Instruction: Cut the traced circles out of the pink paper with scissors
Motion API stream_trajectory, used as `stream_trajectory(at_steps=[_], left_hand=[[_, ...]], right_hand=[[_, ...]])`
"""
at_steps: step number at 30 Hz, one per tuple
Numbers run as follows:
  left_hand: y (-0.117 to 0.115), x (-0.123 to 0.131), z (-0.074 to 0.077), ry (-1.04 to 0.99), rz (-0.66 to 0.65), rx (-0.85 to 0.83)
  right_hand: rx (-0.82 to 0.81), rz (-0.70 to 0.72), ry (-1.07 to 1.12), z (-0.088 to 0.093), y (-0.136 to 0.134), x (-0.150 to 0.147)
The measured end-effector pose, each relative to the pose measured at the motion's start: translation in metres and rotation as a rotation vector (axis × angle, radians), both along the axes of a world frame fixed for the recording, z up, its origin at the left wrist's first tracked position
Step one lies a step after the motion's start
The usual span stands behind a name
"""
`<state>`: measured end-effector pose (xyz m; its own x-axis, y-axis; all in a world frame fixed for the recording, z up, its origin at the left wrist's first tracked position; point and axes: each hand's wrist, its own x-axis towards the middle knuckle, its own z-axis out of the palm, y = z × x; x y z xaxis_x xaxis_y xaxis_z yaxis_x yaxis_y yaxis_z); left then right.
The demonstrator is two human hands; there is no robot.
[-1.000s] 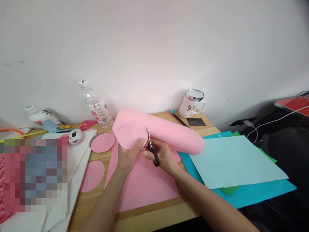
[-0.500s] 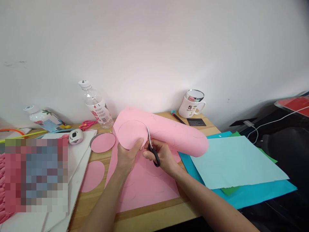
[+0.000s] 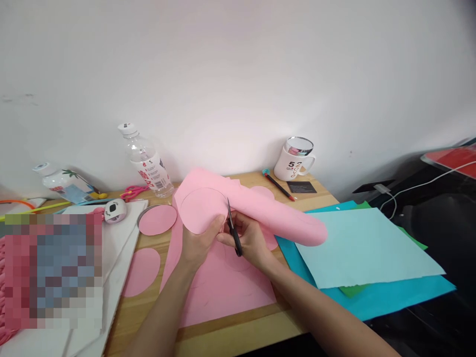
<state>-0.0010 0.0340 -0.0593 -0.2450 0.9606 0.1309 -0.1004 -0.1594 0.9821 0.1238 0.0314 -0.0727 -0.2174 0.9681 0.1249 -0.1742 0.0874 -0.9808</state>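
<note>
My left hand [image 3: 203,243] pinches a pink paper sheet [image 3: 275,214] at the lower edge of a circle [image 3: 203,208] outlined on it. The sheet's right part curls over into a long roll. Black-handled scissors [image 3: 234,233] are in my right hand [image 3: 247,238], fingers in the loops, blades pointing up along the circle's right edge. Beneath my hands lies another pink sheet [image 3: 226,302] with faint drawn curves. Cut pink circles lie to the left, one [image 3: 143,272] on the bare wood and one [image 3: 158,220] on a round lid-like piece.
A clear bottle [image 3: 147,163], a white mug [image 3: 294,161], a pen [image 3: 278,186] and a black card [image 3: 301,187] stand or lie near the wall. Light-blue paper [image 3: 372,248] covers the right side. Pink scissors [image 3: 134,192] and white boards [image 3: 119,258] are at left.
The scissors have turned slightly more upright beside the circle. The sheet's rolled part has dropped a little and shifted right, uncovering more of the pen and pink paper behind it.
</note>
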Motion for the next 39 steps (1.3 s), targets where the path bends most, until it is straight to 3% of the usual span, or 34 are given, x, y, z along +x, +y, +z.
stream_trajectory(at_steps=[6,19,24,39], left_hand=[[0.0007,-0.0017,0.0007,0.002,-0.082,0.000],[0.0019,-0.0053,-0.0046,0.057,-0.059,0.022],[0.0010,-0.0042,-0.0021,0.052,-0.131,0.040],[0.0008,-0.0051,-0.0042,0.062,-0.083,0.052]], right_hand=[[-0.027,0.073,0.035,-0.0012,0.0013,0.0017],[-0.023,0.130,-0.009,0.0064,0.0039,0.0068],[-0.032,0.153,0.008,0.0076,0.0038,0.0084],[-0.026,0.138,0.003,0.0057,0.0040,0.0088]])
